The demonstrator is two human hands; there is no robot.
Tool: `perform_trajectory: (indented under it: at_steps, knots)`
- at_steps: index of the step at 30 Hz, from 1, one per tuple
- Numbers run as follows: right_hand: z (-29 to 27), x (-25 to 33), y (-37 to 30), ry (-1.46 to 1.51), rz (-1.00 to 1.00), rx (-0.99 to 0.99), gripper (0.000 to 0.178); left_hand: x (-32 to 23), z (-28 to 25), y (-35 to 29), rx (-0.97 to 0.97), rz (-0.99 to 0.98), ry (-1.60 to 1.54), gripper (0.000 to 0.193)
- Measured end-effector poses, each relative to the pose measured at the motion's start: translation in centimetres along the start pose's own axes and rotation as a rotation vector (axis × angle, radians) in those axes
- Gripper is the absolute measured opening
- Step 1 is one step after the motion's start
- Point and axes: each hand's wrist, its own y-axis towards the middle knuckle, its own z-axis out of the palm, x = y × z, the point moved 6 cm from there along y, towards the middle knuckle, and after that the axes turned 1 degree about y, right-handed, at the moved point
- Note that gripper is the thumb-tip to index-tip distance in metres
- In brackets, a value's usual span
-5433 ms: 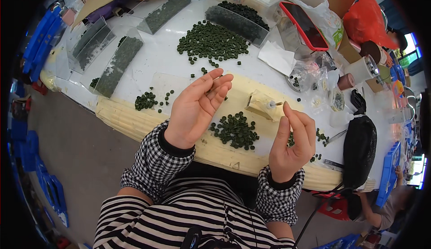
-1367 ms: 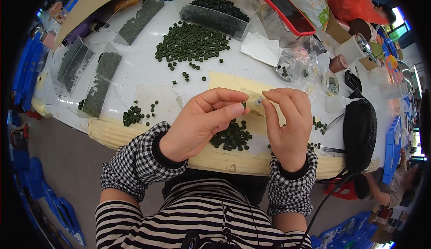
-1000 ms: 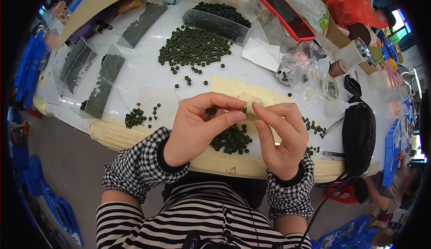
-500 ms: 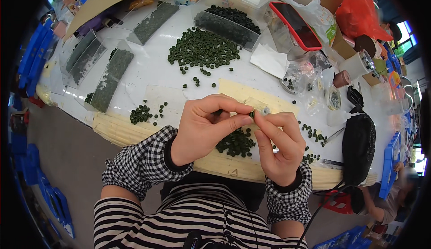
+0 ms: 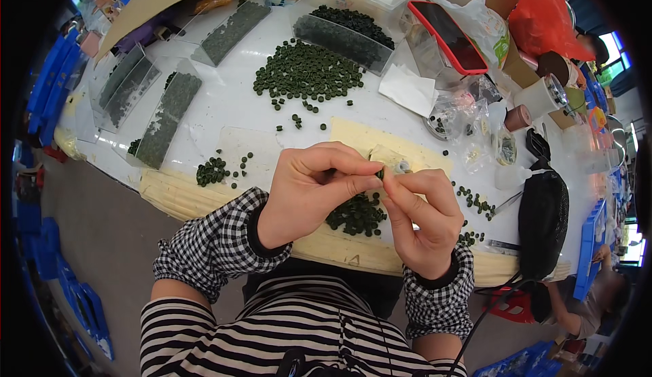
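One small dark green round piece sits between the fingertips of both hands. My left hand pinches it from the left with thumb and forefinger. From the right, my right hand grips it too, fingertips nearly touching the left ones and hiding most of it. Below and between the hands lies a pile of similar dark green pieces. Just behind the fingers, a small pale round item rests on a yellow sheet.
A large heap of green pieces spreads across the white table before a clear bin. More clear boxes stand left. A red-cased phone, plastic bags, a black pouch and tweezers lie right.
Both hands keep their pinch on the small green piece. They have barely shifted, with only slight finger movement.
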Motion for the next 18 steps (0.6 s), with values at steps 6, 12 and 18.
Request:
perform_trajectory:
  at_steps: [6, 12, 18]
  knots:
    - [0.00, 0.10, 0.03, -0.020, -0.006, 0.010, 0.040, -0.07, 0.12, 0.03, -0.002, -0.003, -0.030, 0.020]
    - [0.06, -0.05, -0.13, -0.009, 0.003, -0.009, 0.039, 0.12, 0.00, 0.07, 0.011, -0.025, -0.016, 0.020]
    - [-0.06, 0.24, -0.07, -0.007, 0.011, -0.045, 0.039, -0.03, 0.25, -0.01, 0.021, -0.091, -0.014, 0.021]
